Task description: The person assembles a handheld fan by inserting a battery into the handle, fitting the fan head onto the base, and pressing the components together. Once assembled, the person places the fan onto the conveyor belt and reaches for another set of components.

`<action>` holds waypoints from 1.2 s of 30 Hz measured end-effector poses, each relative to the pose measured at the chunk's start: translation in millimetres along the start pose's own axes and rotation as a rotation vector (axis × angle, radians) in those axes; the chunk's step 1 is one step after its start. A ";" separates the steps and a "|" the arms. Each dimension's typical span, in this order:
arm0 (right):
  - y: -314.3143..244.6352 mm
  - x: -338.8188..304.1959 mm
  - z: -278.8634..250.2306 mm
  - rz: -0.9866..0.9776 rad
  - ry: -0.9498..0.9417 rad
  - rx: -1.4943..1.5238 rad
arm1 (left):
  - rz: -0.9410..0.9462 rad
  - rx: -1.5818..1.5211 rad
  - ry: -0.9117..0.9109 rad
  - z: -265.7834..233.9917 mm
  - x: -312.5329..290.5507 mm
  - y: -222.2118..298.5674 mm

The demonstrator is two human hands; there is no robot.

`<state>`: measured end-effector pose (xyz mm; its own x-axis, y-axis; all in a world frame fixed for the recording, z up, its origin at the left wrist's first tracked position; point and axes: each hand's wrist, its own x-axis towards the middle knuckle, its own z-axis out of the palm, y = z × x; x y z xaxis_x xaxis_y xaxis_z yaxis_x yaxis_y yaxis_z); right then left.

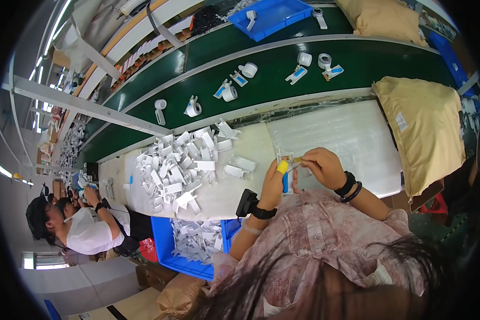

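Observation:
My left hand [272, 188], with a yellow cover on one fingertip, is closed around a small white plastic part that has a blue strip [285, 183] on it. Just to its right, my right hand [325, 167] pinches a small yellowish-brown piece [297, 160] against the upper end of that part. A thin dark line shows between the two hands; I cannot tell what it is. Both hands are above the near edge of the pale worktop [325, 128]. Left of them lies a large heap of white plastic parts [178, 165], with a few loose ones [240, 166] closer to my left hand.
Beyond the worktop runs a green conveyor belt [186, 88] carrying several white round-headed parts. A blue tray [272, 18] stands farther back. Below the heap is a blue bin [165, 250] of white parts. A paper sack [421, 125] stands right; another person [93, 232] sits left.

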<state>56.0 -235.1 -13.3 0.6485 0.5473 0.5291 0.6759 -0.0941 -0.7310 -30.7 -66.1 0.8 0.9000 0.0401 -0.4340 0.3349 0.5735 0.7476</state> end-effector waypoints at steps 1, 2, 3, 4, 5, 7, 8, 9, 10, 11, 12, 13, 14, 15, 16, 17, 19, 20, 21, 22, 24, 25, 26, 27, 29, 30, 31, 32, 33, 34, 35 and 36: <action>-2.4 -0.3 1.2 -0.050 0.042 -0.014 | 0.035 0.050 0.008 0.3 -0.1 -4.8; -4.6 -1.1 1.6 -0.049 0.044 -0.013 | 0.070 0.100 0.016 1.8 -1.3 -6.8; -6.6 -1.8 1.7 -0.050 0.035 -0.011 | 0.069 0.102 0.017 3.1 -3.0 -7.2; -8.3 -2.3 1.5 -0.052 0.026 -0.009 | 0.101 0.114 -0.009 5.4 -5.3 -6.9; -8.6 -2.9 0.9 -0.047 0.026 -0.009 | 0.129 0.124 -0.036 6.8 -6.4 -7.5; -8.8 -3.6 -0.4 -0.082 -0.011 0.002 | 0.177 0.150 -0.036 4.5 -5.1 -14.2; -9.9 -3.4 -0.9 -0.080 -0.009 0.003 | 0.233 0.178 -0.037 6.2 -5.8 -13.7; -11.2 -3.1 -1.1 -0.099 0.024 -0.002 | 0.230 0.179 -0.037 8.0 -8.2 -12.6; -12.2 -3.0 -1.0 -0.118 0.057 -0.008 | 0.245 0.194 -0.043 10.6 -11.7 -10.6; -12.4 -3.2 -1.0 -0.116 0.058 -0.008 | 0.259 0.209 -0.050 13.0 -13.4 -8.9; -12.3 -3.5 -1.0 -0.115 0.074 0.005 | 0.256 0.209 -0.051 13.1 -13.4 -9.9; -11.8 -4.2 -1.0 -0.115 0.090 0.018 | 0.273 0.258 -0.063 13.0 -13.4 -10.9; -12.1 -4.2 -1.2 -0.114 0.090 0.020 | 0.293 0.306 -0.070 13.2 -14.4 -11.0; -12.2 -4.2 -1.4 -0.120 0.090 0.022 | 0.292 0.306 -0.068 13.5 -15.0 -11.0; -12.3 -4.1 -1.6 -0.125 0.091 0.023 | 0.287 0.332 -0.079 13.7 -15.3 -11.1; -11.9 -4.1 -1.6 -0.123 0.091 0.024 | 0.281 0.359 -0.093 13.7 -14.9 -11.5; -11.7 -3.9 -2.1 -0.141 0.101 0.015 | 0.276 0.341 -0.072 17.3 -16.4 -10.2; -11.4 -4.2 -2.0 -0.138 0.100 0.016 | 0.273 0.322 -0.050 19.8 -17.4 -9.3; -11.3 -4.3 -1.6 -0.134 0.102 0.023 | 0.270 0.321 -0.049 21.7 -18.1 -8.2; -11.1 -4.5 -1.4 -0.130 0.104 0.030 | 0.284 0.363 -0.040 23.4 -18.7 -6.8; -11.4 -3.9 -2.0 -0.130 0.107 0.022 | 0.296 0.405 -0.031 24.3 -18.8 -6.1; -11.6 -3.8 -2.2 -0.132 0.111 0.015 | 0.303 0.421 -0.032 24.4 -18.7 -6.3; -11.7 -3.8 -2.2 -0.130 0.111 0.015 | 0.310 0.437 -0.032 24.6 -18.8 -6.5; -12.0 -3.7 -2.2 -0.120 0.115 0.009 | 0.308 0.437 -0.032 23.4 -18.5 -7.1; -12.2 -3.3 -2.0 -0.109 0.118 0.002 | 0.333 0.443 -0.045 17.9 -17.4 -9.9; -12.0 -2.7 -2.0 -0.112 0.105 0.000 | 0.332 0.442 -0.045 15.8 -16.9 -12.3; -11.9 -2.1 -2.1 -0.115 0.092 -0.002 | 0.331 0.423 -0.051 13.8 -16.5 -14.9; -12.2 -1.9 -2.0 -0.113 0.092 -0.002 | 0.330 0.403 -0.056 14.2 -16.9 -14.8; -12.5 -1.7 -2.0 -0.109 0.083 0.008 | 0.328 0.403 -0.056 15.7 -17.9 -13.9; -12.8 -1.3 -2.0 -0.104 0.074 0.017 | 0.348 0.472 -0.031 18.3 -19.4 -11.9; -13.1 -0.9 -2.4 -0.102 0.073 0.017 | 0.368 0.541 -0.007 20.3 -20.3 -10.3; -13.4 -0.1 -2.9 -0.099 0.070 0.004 | 0.367 0.539 -0.008 18.5 -18.5 -12.7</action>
<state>47.9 -236.3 -2.3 0.6015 0.4940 0.6278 0.7368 -0.0393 -0.6750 -46.4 -89.3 8.7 0.9838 0.1484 -0.1004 0.0966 0.0326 0.9948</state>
